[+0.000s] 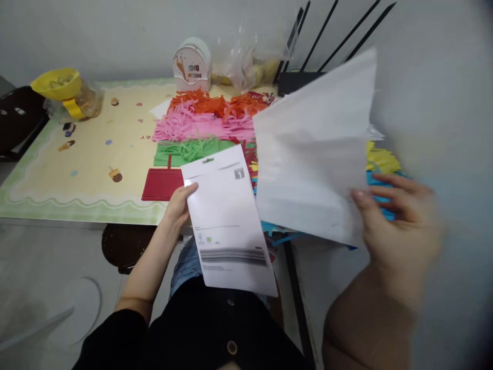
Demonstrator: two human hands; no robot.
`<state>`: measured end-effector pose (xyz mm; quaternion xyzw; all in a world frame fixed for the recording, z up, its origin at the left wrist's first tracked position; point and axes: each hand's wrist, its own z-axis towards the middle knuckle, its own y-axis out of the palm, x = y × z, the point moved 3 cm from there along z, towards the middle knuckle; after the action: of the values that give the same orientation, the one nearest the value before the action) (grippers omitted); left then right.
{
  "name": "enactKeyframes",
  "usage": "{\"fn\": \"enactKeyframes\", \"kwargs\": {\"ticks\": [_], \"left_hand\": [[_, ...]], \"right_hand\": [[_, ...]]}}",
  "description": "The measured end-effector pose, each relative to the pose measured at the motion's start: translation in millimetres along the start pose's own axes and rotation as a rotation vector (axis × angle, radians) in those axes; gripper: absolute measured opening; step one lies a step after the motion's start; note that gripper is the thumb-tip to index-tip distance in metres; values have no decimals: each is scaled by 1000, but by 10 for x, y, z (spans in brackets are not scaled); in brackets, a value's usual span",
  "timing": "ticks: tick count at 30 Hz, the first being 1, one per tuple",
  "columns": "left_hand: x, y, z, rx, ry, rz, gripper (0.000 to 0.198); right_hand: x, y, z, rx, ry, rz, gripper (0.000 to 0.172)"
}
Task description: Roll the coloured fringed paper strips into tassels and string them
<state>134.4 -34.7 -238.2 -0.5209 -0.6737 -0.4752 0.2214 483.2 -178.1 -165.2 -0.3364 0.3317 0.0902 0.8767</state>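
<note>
Standing before a smooth, wavy-bordered tablecloth (pixel 90 169), covered partly by matte, curly-ended paper: orange fringe (pixel 200 103), pink fringe (pixel 204 126) and green fringe (pixel 188 151), with a flat red piece (pixel 162 184) near the table's front edge. Holding a stiff, flat white card (pixel 231 221) in front of the body, across that edge, and a thin, softly bowed white sheet (pixel 316 154) just to its right. Showing on the card a slot at the top, a grey square marked 1, small logos and dark bands low down; on the sheet, plain white with faint shading. Clamping the card's upper left side with the left hand (pixel 181 203), thumb over the printed face. Pinching the sheet's lower right edge with the right hand (pixel 400 221), thumb in front, fingers behind, slightly blurred.
</note>
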Motion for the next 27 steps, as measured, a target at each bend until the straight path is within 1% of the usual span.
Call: {"fn": "enactKeyframes", "kwargs": {"ticks": [2,4,6,8,9,11,13,15,16,17,18,19,21,22,23,24,26,27], "left_hand": [[108,124,95,-74,26,-36,40],[204,291,188,-157,56,-42,39],[286,444,263,-212,97,-59,37],[349,531,309,-232,128,-101,36],[372,543,319,-233,137,-122,36],[395,504,306,-229,140,-146,38],[396,398,250,-226,139,-144,41],[409,226,170,-209,145,-137,43],[441,103,130,-173,163,-130,43],[504,-55,95,-113,202,-117,43],[604,-253,66,-31,263,-98,42],[743,-493,42,71,346,-73,43],[1119,-1082,0,299,551,-14,45],[1332,-1413,-20,407,654,10,47],[1542,-1756,-41,516,735,27,50],[1730,-2099,-61,633,769,39,49],[2021,-2707,-105,824,731,142,43],[2125,-2932,-120,834,691,262,37]], "right_hand": [[-204,-118,95,56,-6,-5,22],[-382,-171,182,43,42,-18,20],[-523,-167,244,-15,64,-4,19],[-622,-108,277,-114,38,88,17],[-654,-60,284,-169,30,155,16],[-714,65,289,-262,19,293,14],[-803,236,286,-326,7,402,11],[-941,469,264,-410,-5,489,10],[-1025,606,240,-467,-10,527,10],[-1112,750,205,-529,-9,563,9],[-1196,894,162,-590,-6,601,11],[-1272,1032,114,-647,-6,642,18],[-1382,1264,16,-735,-11,732,41],[-1408,1355,-24,-765,-16,766,50],[-1415,1433,-56,-793,-22,784,55],[-1402,1498,-78,-809,-23,789,56],[-1334,1614,-99,-824,-6,775,52],[-1288,1675,-107,-829,12,768,50]]}}
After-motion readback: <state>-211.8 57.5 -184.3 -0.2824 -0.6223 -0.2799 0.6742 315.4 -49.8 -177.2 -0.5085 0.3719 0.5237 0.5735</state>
